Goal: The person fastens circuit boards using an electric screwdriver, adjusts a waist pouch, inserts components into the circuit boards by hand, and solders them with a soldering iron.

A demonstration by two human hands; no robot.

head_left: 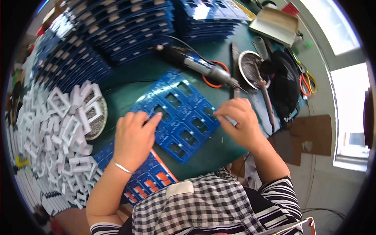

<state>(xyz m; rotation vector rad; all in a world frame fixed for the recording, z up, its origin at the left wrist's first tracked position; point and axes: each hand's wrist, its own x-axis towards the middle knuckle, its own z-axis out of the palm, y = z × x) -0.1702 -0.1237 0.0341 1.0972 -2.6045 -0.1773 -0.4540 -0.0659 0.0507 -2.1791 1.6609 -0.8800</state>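
Observation:
A blue circuit board panel (178, 117) with rows of rectangular cutouts lies at a slant on the green work surface. My left hand (135, 133) is over its left edge, fingers curled in, thumb at one cutout. A thin, light strand seems to show by its fingertips; what they hold is too small to make out. At the panel's right corner, my right hand (237, 118) has thumb and fingers pressed together, and anything between them is hidden. Below my left forearm lies another blue panel (147, 180) with orange pieces on it, partly covered by the arm.
White plastic frames (58, 129) heap up at the left beside a round dish (102, 117). Stacked blue panels (129, 27) stand at the back. A power screwdriver (199, 64), a soldering iron (267, 103), a round bowl (244, 70) and an open box (276, 25) lie on the right.

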